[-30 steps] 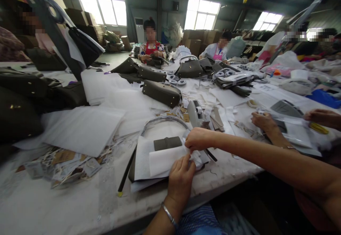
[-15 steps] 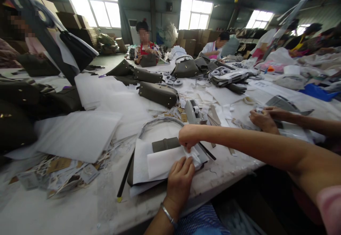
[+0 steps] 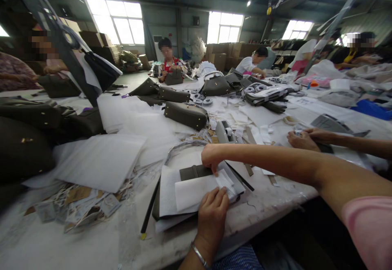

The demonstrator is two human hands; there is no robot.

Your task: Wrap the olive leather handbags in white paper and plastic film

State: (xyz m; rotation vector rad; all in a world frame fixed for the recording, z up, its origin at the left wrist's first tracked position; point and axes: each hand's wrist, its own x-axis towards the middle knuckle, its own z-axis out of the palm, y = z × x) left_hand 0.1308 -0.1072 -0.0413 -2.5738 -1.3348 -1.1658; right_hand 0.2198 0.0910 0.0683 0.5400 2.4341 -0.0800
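A dark olive handbag [image 3: 155,204] lies flat near the table edge, largely covered by a white foam sheet [image 3: 168,176]. Its wrapped handle [image 3: 183,145] arches away from me. On top are a dark strap piece [image 3: 194,172] and a folded white foam strip [image 3: 192,192]. My left hand [image 3: 212,213], with a bracelet at the wrist, has its fingers curled down on the strip's right end; the thumb is hidden. From the right, my right hand [image 3: 210,156] reaches across, fingers curled, a fingertip down on the crumpled end of the same strip.
A grey tape dispenser [image 3: 225,132] stands beyond my right hand. Stacked foam sheets [image 3: 104,161] and loose tags [image 3: 85,202] lie left. More dark bags [image 3: 185,114] sit farther back. At the right, a co-worker's hands [image 3: 303,139] handle something small. Several other people sit around the table.
The camera view has shifted a little, so the table appears lower and farther right. My right fingertip has slid slightly along the strip; my left hand stays on its end.
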